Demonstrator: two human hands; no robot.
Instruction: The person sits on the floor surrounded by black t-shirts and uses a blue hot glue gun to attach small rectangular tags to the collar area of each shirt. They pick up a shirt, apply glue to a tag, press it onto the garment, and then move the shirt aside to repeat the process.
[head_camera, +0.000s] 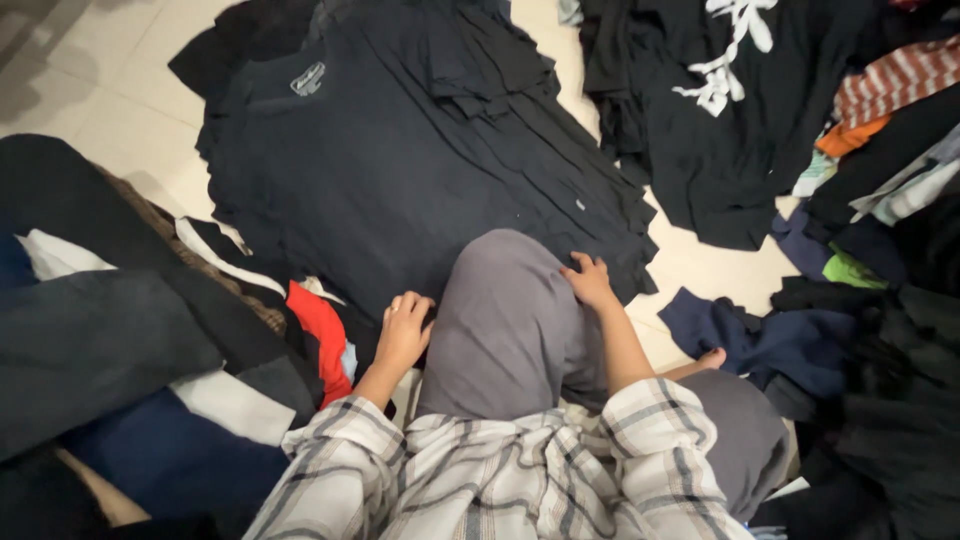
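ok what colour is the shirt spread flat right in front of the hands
Dark navy, almost black. The flat shirt shows best in the head view, with both hands at its near edge.
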